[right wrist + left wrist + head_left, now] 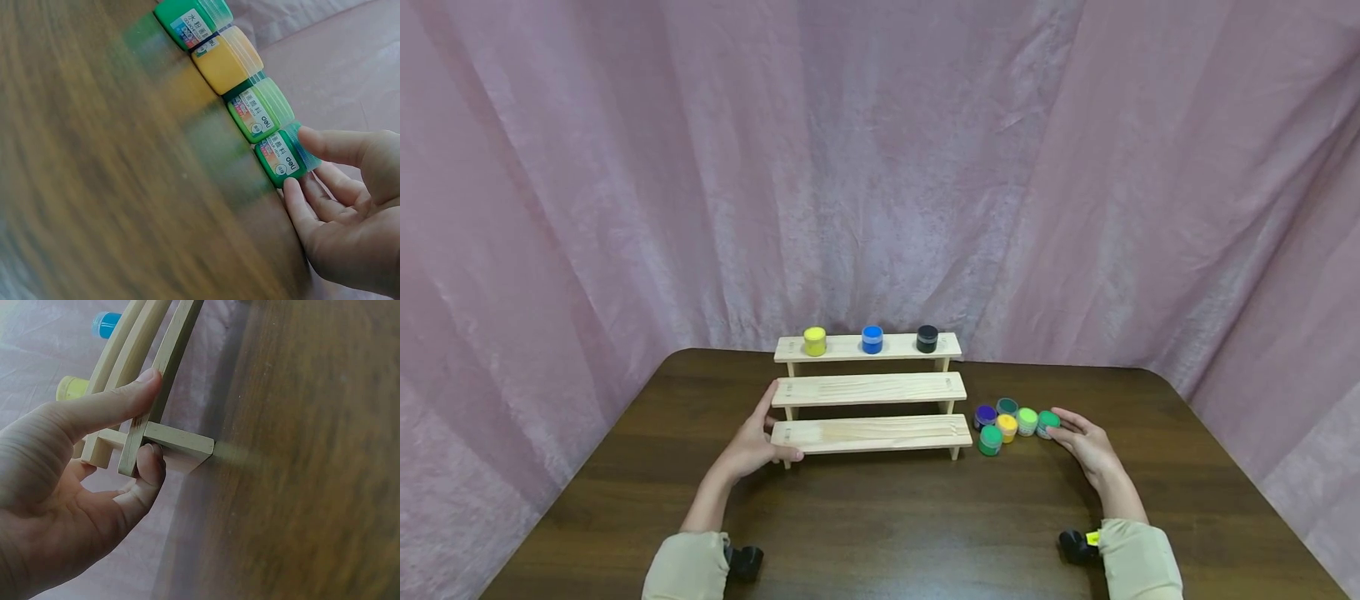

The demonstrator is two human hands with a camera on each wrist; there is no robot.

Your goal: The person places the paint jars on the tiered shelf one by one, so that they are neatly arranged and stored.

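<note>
Pink drapery (880, 167) hangs behind a brown table (910, 525) and tiered rack (869, 389).

This looks like a curtained tabletop set-up, with a draped pink cloth (880, 167) filling the upper part of the head view and running down both sides behind a dark wood-grain table (925, 533) with rounded far corners across the lower part. A small tiered wooden stand (869, 388) at lower centre and labelled paint jars (1027, 422) to its right give it a craft-table look, but whether the room is in a home, a studio or an office cannot be told.
</note>
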